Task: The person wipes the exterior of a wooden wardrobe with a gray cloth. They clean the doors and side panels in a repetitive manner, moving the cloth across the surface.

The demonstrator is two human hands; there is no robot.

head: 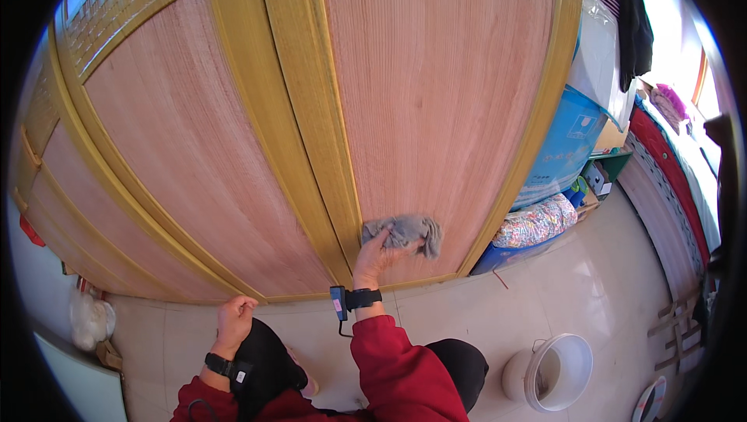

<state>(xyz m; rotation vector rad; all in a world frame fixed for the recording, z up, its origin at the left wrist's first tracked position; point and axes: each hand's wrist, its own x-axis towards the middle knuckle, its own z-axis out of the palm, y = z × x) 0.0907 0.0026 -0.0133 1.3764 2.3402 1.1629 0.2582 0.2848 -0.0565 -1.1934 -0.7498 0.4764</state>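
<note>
My right hand [376, 255] presses a crumpled grey cloth [405, 235] against the lower part of a pinkish wood-grain wardrobe door panel [437, 101], beside its yellow-brown frame. Some of the fingers are hidden by the cloth. My left hand [236, 311] is loosely curled over my left knee, close to the wardrobe's bottom edge, and no object shows in it. Both wrists wear black straps with small devices; a cable hangs from the right one.
A white plastic bucket [563, 372] stands on the tiled floor to the right. Blue bags [560, 147] and a floral bundle [537, 220] lie beside the wardrobe. A bed [671, 171] is at the far right, white plastic bags [90, 320] at the left.
</note>
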